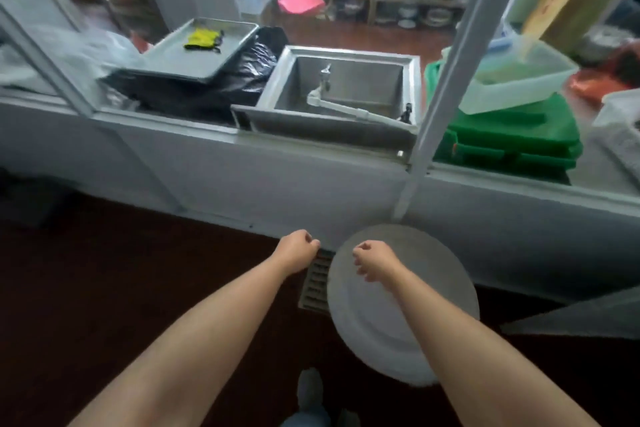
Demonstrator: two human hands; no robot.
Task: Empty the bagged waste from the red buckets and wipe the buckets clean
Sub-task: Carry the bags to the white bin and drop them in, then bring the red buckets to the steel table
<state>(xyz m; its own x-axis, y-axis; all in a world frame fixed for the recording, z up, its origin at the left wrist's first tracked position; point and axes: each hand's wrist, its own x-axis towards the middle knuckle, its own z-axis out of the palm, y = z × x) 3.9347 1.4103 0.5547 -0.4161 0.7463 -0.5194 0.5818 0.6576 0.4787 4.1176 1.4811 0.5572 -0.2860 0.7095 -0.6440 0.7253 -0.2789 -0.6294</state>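
With the left hand (299, 248) beside the white disc (398, 322) and the right hand (372, 260) over it, both curled empty, no red bucket was in view, and stepping on that disc might cause a slip.

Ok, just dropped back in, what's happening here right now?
A person stands at a low partition wall, both arms out. The left grip and right grip, bare hands, are curled and hold nothing. The right one is over a round grey lid, beside a floor drain. Behind the glass sit a steel sink and a tray with yellow gloves. No red bucket is in view.
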